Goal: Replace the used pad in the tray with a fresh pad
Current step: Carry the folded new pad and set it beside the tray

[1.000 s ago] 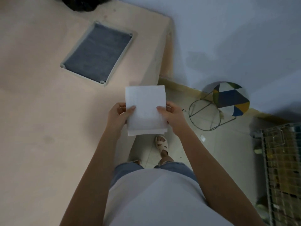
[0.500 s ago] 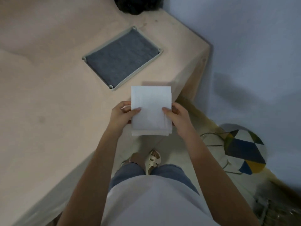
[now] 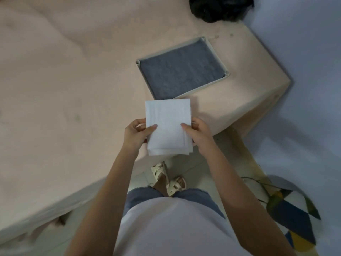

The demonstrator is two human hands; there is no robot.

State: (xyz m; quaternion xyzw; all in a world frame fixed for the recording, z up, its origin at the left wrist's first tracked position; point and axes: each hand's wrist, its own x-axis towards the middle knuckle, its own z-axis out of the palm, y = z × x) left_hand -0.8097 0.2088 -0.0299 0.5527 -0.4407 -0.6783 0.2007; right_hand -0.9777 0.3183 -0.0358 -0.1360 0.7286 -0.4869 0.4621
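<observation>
A folded white pad [image 3: 168, 124] is held upright in front of me, just above the near edge of the pink surface. My left hand [image 3: 137, 133] pinches its left edge with the thumb on the front. My right hand [image 3: 198, 134] pinches its right edge the same way. Beyond the pad lies a pale rectangular tray [image 3: 212, 87] holding a dark grey pad [image 3: 181, 70] that fills its floor. The white pad's top edge overlaps the tray's near corner in the view.
The pink surface [image 3: 64, 98] spreads left and ends at a corner on the right. A black bundle [image 3: 219, 8] sits at the far edge. A patterned stool [image 3: 293, 215] stands on the tiled floor at lower right. A pale wall runs along the right.
The view has swung, so the tray now sits right of centre and closer to the white pad. Both hands keep the same grip on the folded pad.
</observation>
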